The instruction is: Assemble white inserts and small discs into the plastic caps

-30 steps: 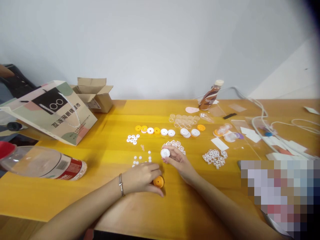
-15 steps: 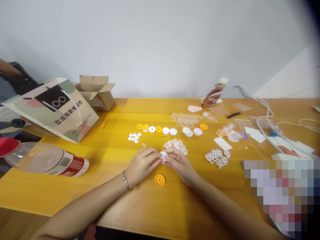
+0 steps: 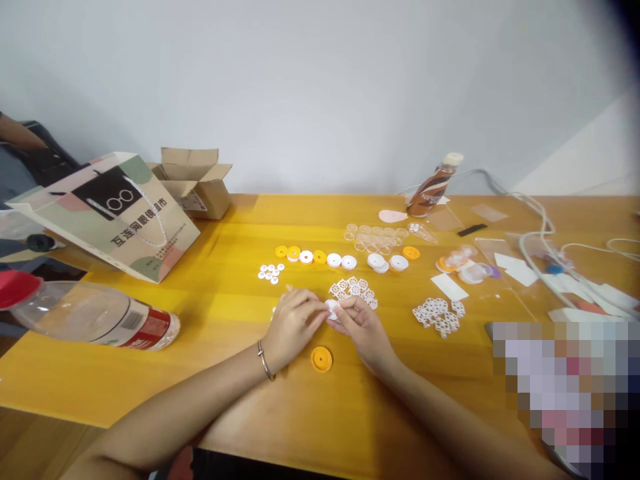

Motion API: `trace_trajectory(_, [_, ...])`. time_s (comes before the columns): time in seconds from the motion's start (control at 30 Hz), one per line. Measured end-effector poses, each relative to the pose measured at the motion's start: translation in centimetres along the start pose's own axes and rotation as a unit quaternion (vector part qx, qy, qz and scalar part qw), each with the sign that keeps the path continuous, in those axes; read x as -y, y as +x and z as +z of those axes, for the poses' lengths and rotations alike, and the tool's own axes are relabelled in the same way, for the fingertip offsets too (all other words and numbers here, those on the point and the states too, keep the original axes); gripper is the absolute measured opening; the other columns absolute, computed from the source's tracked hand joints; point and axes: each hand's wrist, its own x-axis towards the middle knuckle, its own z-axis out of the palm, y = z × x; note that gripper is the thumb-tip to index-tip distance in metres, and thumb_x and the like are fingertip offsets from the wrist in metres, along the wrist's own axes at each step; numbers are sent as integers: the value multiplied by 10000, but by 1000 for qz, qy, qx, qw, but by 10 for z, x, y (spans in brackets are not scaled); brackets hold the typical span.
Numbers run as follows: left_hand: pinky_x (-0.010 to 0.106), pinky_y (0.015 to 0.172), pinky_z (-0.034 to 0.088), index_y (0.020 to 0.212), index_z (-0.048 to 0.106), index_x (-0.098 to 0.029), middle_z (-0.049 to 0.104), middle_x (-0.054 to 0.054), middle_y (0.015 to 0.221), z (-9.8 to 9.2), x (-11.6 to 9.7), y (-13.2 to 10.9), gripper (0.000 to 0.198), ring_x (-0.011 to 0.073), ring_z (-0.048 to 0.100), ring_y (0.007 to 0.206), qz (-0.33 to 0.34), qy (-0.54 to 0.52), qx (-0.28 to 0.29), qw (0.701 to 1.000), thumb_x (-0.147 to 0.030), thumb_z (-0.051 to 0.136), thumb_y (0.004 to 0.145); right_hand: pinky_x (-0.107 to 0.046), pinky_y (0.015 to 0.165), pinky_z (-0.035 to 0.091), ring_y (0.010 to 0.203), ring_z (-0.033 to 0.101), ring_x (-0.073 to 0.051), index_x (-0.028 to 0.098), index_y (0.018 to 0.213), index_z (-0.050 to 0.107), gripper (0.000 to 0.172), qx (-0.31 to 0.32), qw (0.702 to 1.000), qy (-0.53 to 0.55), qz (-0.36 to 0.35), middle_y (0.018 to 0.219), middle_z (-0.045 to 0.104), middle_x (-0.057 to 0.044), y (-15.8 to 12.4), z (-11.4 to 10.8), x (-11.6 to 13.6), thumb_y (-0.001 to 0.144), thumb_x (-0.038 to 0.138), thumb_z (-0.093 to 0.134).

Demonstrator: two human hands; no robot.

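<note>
Between my left hand (image 3: 295,328) and my right hand (image 3: 364,330) is a small round white plastic piece (image 3: 332,309), pinched by the fingertips of both. The fingers cover part of it. Just below my hands an orange round disc (image 3: 321,359) with a small centre hole lies on the table. Past my fingers spreads a group of white openwork plastic pieces (image 3: 354,288). Small white round caps (image 3: 271,272) sit in a cluster to the upper left. Farther back runs a row of orange and white discs (image 3: 320,258).
Clear rings (image 3: 377,237) lie behind the discs. More openwork pieces (image 3: 439,315) are at right, near white cards and cables (image 3: 537,220). A brown drink bottle (image 3: 434,187) stands at the back. A paper bag (image 3: 150,240), a carton (image 3: 213,200) and a large plastic bottle (image 3: 105,313) are at left.
Both hands still pinch the white piece. My left hand has turned slightly and shifted a little to the right, and my right fingers have shifted on the piece. The view has moved slightly.
</note>
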Motion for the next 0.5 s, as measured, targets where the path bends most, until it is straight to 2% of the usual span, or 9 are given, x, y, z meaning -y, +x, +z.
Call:
trace_trajectory(0.23, [284,707,393,820,580,-174,572,23,779,-2,-1,2,91,138,498,750,-27,-38,18,999,-231,526,774,-342,785,487,744,633,-148,211,733,452,225,19,998,-41,-37,711,659,17,-1,1,-5,681,345,626])
trace_trajectory(0.5, [286,726,395,857,581,-181,572,27,818,-5,0,3,127,133,502,766,-14,-61,33,997,-223,467,820,-329,781,498,704,627,-116,205,719,474,236,7,1000,2,2,710,657,28,0,-1,0,649,340,655])
